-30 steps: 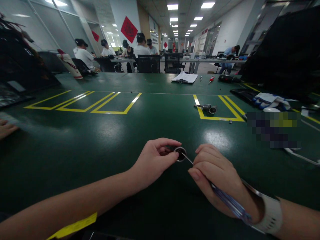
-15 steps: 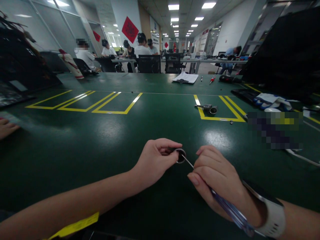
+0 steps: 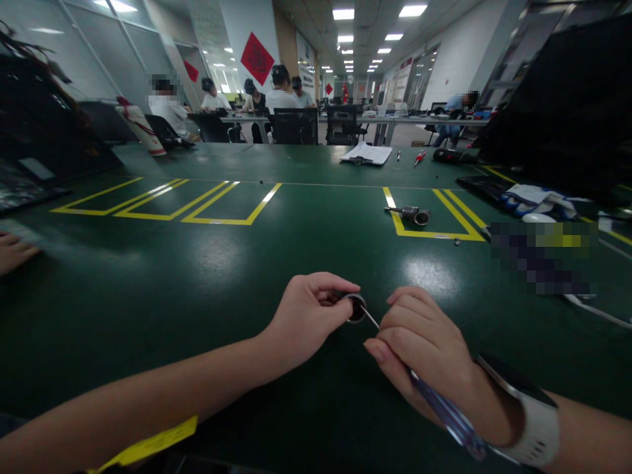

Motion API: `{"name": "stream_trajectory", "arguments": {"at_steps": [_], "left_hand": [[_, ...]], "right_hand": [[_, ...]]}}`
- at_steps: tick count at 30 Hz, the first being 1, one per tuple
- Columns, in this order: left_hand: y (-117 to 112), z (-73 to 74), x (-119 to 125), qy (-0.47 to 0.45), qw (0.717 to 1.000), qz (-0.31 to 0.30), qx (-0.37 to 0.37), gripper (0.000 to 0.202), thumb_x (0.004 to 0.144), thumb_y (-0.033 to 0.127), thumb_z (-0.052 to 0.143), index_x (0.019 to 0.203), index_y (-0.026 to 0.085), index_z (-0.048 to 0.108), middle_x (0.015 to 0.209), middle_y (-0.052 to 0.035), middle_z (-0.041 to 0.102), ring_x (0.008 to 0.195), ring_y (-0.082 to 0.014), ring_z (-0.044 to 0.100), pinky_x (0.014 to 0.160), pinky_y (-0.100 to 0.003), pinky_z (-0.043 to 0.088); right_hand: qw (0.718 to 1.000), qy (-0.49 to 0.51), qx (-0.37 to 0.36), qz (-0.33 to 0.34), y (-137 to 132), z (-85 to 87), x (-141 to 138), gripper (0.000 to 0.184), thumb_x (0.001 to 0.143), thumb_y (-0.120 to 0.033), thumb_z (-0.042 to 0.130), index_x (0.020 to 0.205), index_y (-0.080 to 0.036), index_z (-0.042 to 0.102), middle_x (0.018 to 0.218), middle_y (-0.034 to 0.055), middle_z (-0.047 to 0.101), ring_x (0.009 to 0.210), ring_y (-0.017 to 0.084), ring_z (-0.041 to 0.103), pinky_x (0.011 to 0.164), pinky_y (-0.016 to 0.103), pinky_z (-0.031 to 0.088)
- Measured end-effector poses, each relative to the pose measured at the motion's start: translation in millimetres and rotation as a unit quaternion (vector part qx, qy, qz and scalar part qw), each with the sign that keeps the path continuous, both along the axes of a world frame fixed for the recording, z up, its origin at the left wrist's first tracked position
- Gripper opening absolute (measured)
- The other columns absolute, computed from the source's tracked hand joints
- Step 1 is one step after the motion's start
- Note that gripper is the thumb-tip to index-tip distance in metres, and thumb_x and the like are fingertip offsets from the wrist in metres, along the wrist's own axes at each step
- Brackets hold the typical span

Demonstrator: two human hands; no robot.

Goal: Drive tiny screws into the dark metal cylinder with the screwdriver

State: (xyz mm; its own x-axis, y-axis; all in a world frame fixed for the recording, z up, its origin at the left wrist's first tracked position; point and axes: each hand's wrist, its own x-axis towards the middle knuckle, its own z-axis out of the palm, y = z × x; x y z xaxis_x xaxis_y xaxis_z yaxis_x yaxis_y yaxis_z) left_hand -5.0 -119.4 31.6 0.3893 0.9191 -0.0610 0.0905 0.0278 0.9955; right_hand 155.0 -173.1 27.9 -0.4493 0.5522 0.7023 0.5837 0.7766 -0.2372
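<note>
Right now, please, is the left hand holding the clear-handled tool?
No, the right hand holds the tool, the left hand a round metal part.

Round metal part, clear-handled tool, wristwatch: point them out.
Round metal part [image 3: 356, 312]: head view, dark inside of open end.
Clear-handled tool [image 3: 447, 413]: head view, middle of handle.
Wristwatch [image 3: 540, 429]: head view, pale strap.

The screwdriver handle [image 3: 448, 416] is translucent blue-violet, its shaft [image 3: 372, 318] silver; the round metal part [image 3: 357, 315] has a silver rim; yellow tape [image 3: 217, 222] outlines mark the dark-green bench [image 3: 320, 243].
</note>
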Motion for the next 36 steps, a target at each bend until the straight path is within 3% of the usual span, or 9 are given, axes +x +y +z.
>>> {"name": "stream_trajectory", "arguments": {"at_steps": [6, 9, 12, 15, 18, 24, 29, 32, 36], "left_hand": [[14.1, 1.0, -5.7, -0.004, 0.999, 0.015, -0.031, 0.024, 0.071, 0.019, 0.063, 0.094, 0.015, 0.064, 0.086, -0.0035, 0.069, 0.079, -0.0142, 0.064, 0.077, -0.030, 0.051], [23.5, 1.4, -9.7, -0.006, 0.999, 0.020, -0.036, 0.040, 0.064, 0.015, 0.069, 0.103, 0.017, 0.061, 0.092, -0.0040, 0.066, 0.082, -0.0146, 0.062, 0.080, -0.033, 0.049], [36.0, -1.7, -13.3, -0.003, 1.000, 0.015, -0.018, 0.053, 0.059, 0.006, 0.068, 0.110, 0.018, 0.057, 0.094, -0.0035, 0.064, 0.081, -0.0136, 0.061, 0.081, -0.033, 0.048], [54.4, -7.4, -16.9, 0.030, 0.999, 0.010, 0.040, 0.053, 0.061, 0.007, 0.066, 0.113, 0.017, 0.055, 0.096, -0.0050, 0.062, 0.084, -0.0146, 0.060, 0.082, -0.035, 0.048], [76.5, -10.9, -20.5, 0.122, 0.978, 0.003, 0.171, 0.048, 0.062, 0.012, 0.067, 0.109, 0.017, 0.058, 0.101, -0.0066, 0.060, 0.091, -0.0186, 0.058, 0.083, -0.037, 0.047], [114.9, -9.2, -17.9, 0.245, 0.902, -0.031, 0.355, 0.037, 0.059, 0.028, 0.074, 0.090, 0.014, 0.059, 0.091, -0.0049, 0.057, 0.087, -0.0200, 0.053, 0.078, -0.036, 0.044], [133.2, -16.6, -6.8, 0.209, 0.920, -0.046, 0.327, 0.044, 0.059, 0.040, 0.074, 0.083, 0.017, 0.044, 0.077, 0.0017, 0.051, 0.067, -0.0130, 0.048, 0.058, -0.025, 0.040], [139.2, -21.7, -3.7, 0.198, 0.931, -0.051, 0.302, 0.043, 0.062, 0.040, 0.071, 0.083, 0.018, 0.041, 0.073, 0.0028, 0.050, 0.063, -0.0118, 0.047, 0.055, -0.024, 0.039], [141.6, -24.4, -3.7, 0.202, 0.919, -0.042, 0.337, 0.029, 0.067, 0.033, 0.067, 0.082, 0.016, 0.049, 0.075, 0.0015, 0.053, 0.068, -0.0122, 0.049, 0.062, -0.026, 0.041]], "right_hand": [[0.993, 0.092, -0.076, 0.010, 1.4, 3.9, 5.5, 0.018, 0.086, -0.014, 0.046, 0.070, -0.016, 0.054, 0.061, 0.0012, 0.053, 0.059, 0.013, 0.050, 0.066, 0.032, 0.042], [0.975, 0.131, -0.177, -0.030, 5.0, 5.3, 8.0, 0.023, 0.088, -0.022, 0.046, 0.066, -0.017, 0.055, 0.060, 0.0001, 0.053, 0.056, 0.012, 0.050, 0.057, 0.027, 0.042], [0.936, 0.174, -0.300, -0.058, 10.7, 5.6, 10.0, 0.025, 0.085, -0.032, 0.051, 0.066, -0.017, 0.057, 0.060, -0.0006, 0.055, 0.053, 0.011, 0.050, 0.048, 0.023, 0.040], [0.897, 0.210, -0.386, -0.055, 17.4, 5.8, 12.7, 0.021, 0.082, -0.036, 0.056, 0.073, -0.017, 0.061, 0.066, 0.0003, 0.059, 0.058, 0.012, 0.055, 0.049, 0.023, 0.044], [0.870, 0.241, -0.429, -0.039, 25.7, 6.6, 15.8, 0.020, 0.080, -0.038, 0.058, 0.084, -0.019, 0.065, 0.078, 0.0025, 0.064, 0.070, 0.015, 0.059, 0.059, 0.027, 0.048], [0.833, 0.362, -0.419, 0.017, 54.4, 15.8, 13.1, 0.028, 0.081, -0.040, 0.055, 0.088, -0.017, 0.068, 0.087, 0.0064, 0.067, 0.084, 0.019, 0.061, 0.076, 0.036, 0.048], [0.805, 0.456, -0.378, 0.037, 81.0, 18.3, 2.2, 0.024, 0.080, -0.035, 0.053, 0.079, -0.015, 0.066, 0.078, 0.0053, 0.065, 0.074, 0.016, 0.059, 0.070, 0.033, 0.046], [0.796, 0.470, -0.378, 0.047, 89.8, 11.4, 0.0, 0.016, 0.079, -0.028, 0.054, 0.080, -0.015, 0.063, 0.074, 0.0032, 0.063, 0.072, 0.015, 0.058, 0.068, 0.031, 0.045], [0.800, 0.458, -0.385, 0.045, 92.6, 0.0, 2.3, 0.010, 0.076, -0.026, 0.057, 0.076, -0.016, 0.057, 0.072, 0.0011, 0.062, 0.071, 0.014, 0.058, 0.070, 0.031, 0.045]]}}
